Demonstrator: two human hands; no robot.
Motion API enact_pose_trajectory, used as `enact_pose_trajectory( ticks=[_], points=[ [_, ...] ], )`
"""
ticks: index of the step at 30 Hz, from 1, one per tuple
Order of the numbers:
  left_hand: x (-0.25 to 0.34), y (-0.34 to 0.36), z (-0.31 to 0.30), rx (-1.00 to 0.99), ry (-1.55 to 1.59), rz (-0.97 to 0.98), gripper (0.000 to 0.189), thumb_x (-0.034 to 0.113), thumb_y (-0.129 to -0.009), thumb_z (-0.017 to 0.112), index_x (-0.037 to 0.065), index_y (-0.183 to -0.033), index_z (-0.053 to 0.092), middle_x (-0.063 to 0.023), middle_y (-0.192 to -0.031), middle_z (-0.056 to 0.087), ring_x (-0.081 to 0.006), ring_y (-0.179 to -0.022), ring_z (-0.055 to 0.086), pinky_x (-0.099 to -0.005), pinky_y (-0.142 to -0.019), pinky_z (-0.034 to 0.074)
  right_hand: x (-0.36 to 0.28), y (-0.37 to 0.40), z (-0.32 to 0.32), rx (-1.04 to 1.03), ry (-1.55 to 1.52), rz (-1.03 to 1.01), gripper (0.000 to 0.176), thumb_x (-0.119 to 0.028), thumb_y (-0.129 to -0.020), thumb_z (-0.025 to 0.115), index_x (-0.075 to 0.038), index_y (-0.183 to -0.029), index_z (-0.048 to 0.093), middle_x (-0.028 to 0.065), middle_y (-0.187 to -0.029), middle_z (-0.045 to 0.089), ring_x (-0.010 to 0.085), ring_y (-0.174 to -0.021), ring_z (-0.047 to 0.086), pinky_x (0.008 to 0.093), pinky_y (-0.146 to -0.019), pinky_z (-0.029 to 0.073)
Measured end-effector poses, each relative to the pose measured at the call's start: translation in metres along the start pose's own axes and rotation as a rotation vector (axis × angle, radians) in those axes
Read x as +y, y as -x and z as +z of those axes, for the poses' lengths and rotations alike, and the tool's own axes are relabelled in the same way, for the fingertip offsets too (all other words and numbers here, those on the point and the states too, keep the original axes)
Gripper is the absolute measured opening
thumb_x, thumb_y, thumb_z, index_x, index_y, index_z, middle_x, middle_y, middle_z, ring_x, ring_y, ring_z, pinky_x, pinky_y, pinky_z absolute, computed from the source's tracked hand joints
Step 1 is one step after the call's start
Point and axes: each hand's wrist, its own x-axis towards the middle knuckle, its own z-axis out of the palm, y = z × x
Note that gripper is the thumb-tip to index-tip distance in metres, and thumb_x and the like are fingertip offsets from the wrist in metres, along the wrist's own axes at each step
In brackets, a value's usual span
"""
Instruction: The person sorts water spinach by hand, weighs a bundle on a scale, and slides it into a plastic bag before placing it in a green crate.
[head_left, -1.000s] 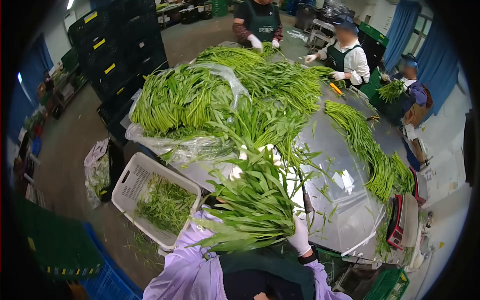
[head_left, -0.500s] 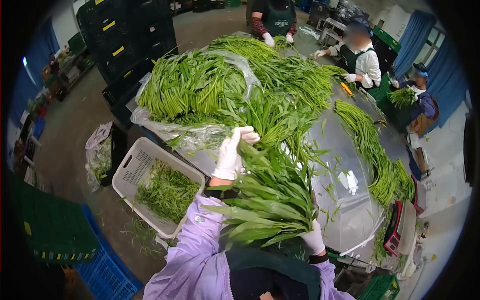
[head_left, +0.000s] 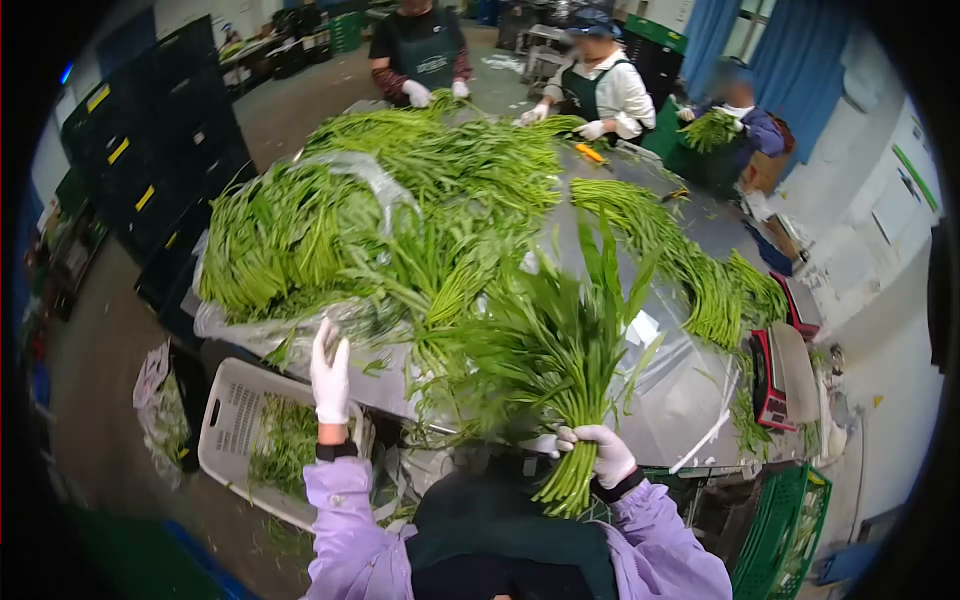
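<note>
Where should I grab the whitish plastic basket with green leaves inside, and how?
I'd grab the whitish plastic basket at the end on the person's left, coming from outside and curling your fingers through the dark handle slot. It's an opening just under the rim, so the rim should work like a handle. The other end is partly hidden by the left arm.

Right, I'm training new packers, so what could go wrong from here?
The right hand alone grips the bunch by its stems, so outer stalks might slip out; the left hand is open and apart from it. The fanned leaves look close to the greens piled on the table and could tangle there.
</note>
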Motion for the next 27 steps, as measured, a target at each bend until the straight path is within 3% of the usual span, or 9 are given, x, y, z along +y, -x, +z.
enact_pose_trajectory(
  ticks=[3, 10, 11, 13, 15, 19, 21, 23, 27],
  points=[
    [0.005, 0.018, -0.001, -0.106, -0.406, 0.021, 0.052, 0.016, -0.087, 0.065, 0.002, -0.134, 0.048, -0.0156, -0.135, 0.051, -0.0279, -0.124, 0.048, -0.0370, -0.106, 0.035, 0.006, -0.006, 0.007, -0.074, -0.080, -0.012, 0.016, -0.018, -0.086, 0.056, -0.003, -0.086, 0.051, 0.0034, -0.081, 0.049, 0.0168, -0.083, 0.050, 0.0346, -0.093, 0.044],
    [0.087, 0.038, 0.029, -0.115, -0.463, 0.311, 0.043, 0.013, -0.079, 0.072, 0.005, -0.120, 0.061, -0.0141, -0.120, 0.060, -0.0284, -0.116, 0.053, -0.0381, -0.103, 0.037, 0.017, -0.017, -0.004, -0.123, -0.149, 0.034, 0.017, -0.016, -0.086, 0.057, 0.000, -0.091, 0.054, 0.0039, -0.082, 0.050, 0.0167, -0.079, 0.052, 0.0380, -0.088, 0.047],
    [0.105, 0.040, 0.039, -0.096, -0.451, 0.411, 0.034, 0.012, -0.076, 0.074, 0.006, -0.109, 0.067, -0.0127, -0.113, 0.064, -0.0266, -0.108, 0.057, -0.0380, -0.097, 0.043, 0.016, -0.017, -0.003, -0.085, -0.116, 0.047, 0.018, -0.016, -0.085, 0.057, 0.000, -0.092, 0.055, 0.0041, -0.082, 0.051, 0.0168, -0.078, 0.052, 0.0387, -0.086, 0.048],
    [0.136, 0.045, 0.060, -0.163, -0.373, 0.556, 0.031, 0.006, -0.071, 0.072, 0.007, -0.102, 0.069, -0.0115, -0.107, 0.065, -0.0264, -0.100, 0.060, -0.0388, -0.087, 0.048, 0.013, -0.020, -0.005, -0.078, -0.040, 0.057, 0.017, -0.014, -0.084, 0.057, 0.000, -0.093, 0.056, 0.0048, -0.083, 0.053, 0.0171, -0.078, 0.054, 0.0389, -0.085, 0.049],
    [0.143, 0.044, 0.083, -0.302, -0.375, 0.792, 0.033, 0.001, -0.066, 0.066, 0.008, -0.097, 0.070, -0.0095, -0.099, 0.066, -0.0268, -0.092, 0.061, -0.0397, -0.077, 0.051, 0.005, -0.020, 0.007, -0.002, 0.187, 0.104, 0.020, -0.023, -0.084, 0.057, -0.003, -0.084, 0.057, 0.0069, -0.080, 0.058, 0.0239, -0.093, 0.057, 0.0398, -0.090, 0.047],
    [0.143, 0.052, 0.127, -0.483, -0.359, 0.855, 0.045, 0.001, -0.064, 0.060, 0.012, -0.108, 0.068, -0.0075, -0.099, 0.065, -0.0286, -0.090, 0.060, -0.0405, -0.079, 0.048, 0.001, -0.020, 0.016, 0.025, 0.280, 0.105, 0.023, -0.018, -0.083, 0.058, 0.002, -0.094, 0.061, 0.0082, -0.081, 0.061, 0.0201, -0.081, 0.060, 0.0415, -0.086, 0.050],
    [0.148, 0.048, 0.140, -0.354, -0.474, 0.823, 0.053, 0.002, -0.067, 0.062, 0.013, -0.119, 0.063, -0.0086, -0.115, 0.060, -0.0289, -0.098, 0.056, -0.0400, -0.085, 0.044, 0.005, -0.024, 0.005, 0.009, 0.244, 0.115, 0.026, -0.016, -0.083, 0.060, 0.004, -0.099, 0.061, 0.0085, -0.082, 0.060, 0.0184, -0.077, 0.059, 0.0410, -0.084, 0.051],
    [0.144, 0.041, 0.148, -0.320, -0.583, 0.790, 0.046, 0.002, -0.071, 0.064, 0.014, -0.115, 0.066, -0.0101, -0.114, 0.061, -0.0297, -0.097, 0.057, -0.0394, -0.084, 0.046, 0.007, -0.023, 0.005, 0.020, 0.241, 0.125, 0.014, -0.012, -0.086, 0.057, 0.000, -0.093, 0.058, 0.0050, -0.080, 0.056, 0.0157, -0.073, 0.056, 0.0377, -0.084, 0.052],
    [0.121, 0.032, 0.155, -0.411, -0.519, 0.741, 0.028, 0.016, -0.072, 0.074, 0.011, -0.099, 0.067, -0.0057, -0.102, 0.066, -0.0276, -0.095, 0.058, -0.0381, -0.076, 0.045, 0.003, -0.018, 0.017, 0.066, 0.256, 0.126, 0.012, -0.012, -0.087, 0.058, 0.000, -0.090, 0.058, 0.0049, -0.079, 0.056, 0.0158, -0.073, 0.056, 0.0361, -0.082, 0.052]
  ],
)
